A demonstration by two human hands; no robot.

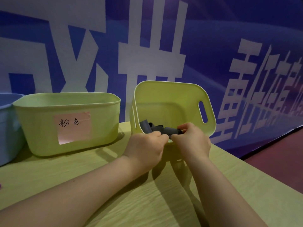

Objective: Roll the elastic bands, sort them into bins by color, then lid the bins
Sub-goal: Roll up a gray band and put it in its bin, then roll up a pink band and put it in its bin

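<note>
Grey elastic band (171, 130), partly wound into a roll, is held at the near rim of a tilted green bin (172, 99), pinched between both hands. The roll's long axis runs left to right across the bin's mouth, its ends pointing at each palm. The left hand (146, 148) grips the left end with curled fingers; the right hand (191, 140) closes finger and thumb over the right end and appears to cover more of the roll. The bin leans with its opening toward the person, so the interior lies just beyond the knuckles, away from the body. Loose grey bands (147, 126) already lie inside, touching the held one. By the look of it, rolling is the step in hand, and the drop would call only for a short push forward. A second green bin (98, 115) with a pink label (73, 126) stands upright to the left on the surface (147, 202), beside a blue bin (8, 128). No lids show.
</note>
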